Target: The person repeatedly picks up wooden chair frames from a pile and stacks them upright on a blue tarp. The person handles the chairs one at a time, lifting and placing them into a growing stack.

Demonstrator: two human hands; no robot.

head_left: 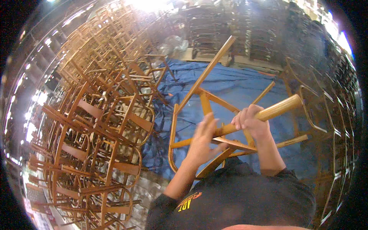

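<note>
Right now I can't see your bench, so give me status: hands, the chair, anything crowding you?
Right hand shut on chair leg. Left hand open, blurred, at the chair frame. Chair upturned over blue tarp. Stacked chairs close on the left.

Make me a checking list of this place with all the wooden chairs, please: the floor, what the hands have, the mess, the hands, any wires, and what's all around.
Surface: blue tarp spread over the floor, wrinkled.
Job's things: upturned wooden chair frame, legs pointing up and away.
Clutter: crumpled clear plastic sheet beyond the tarp.
Grippers: right hand wrapped around one chair leg; left hand open and blurred, at the same leg lower down, contact unclear.
Cables: nothing seen.
Surroundings: stacked wooden chairs on the left; dark chair stacks at the back and right.
</note>
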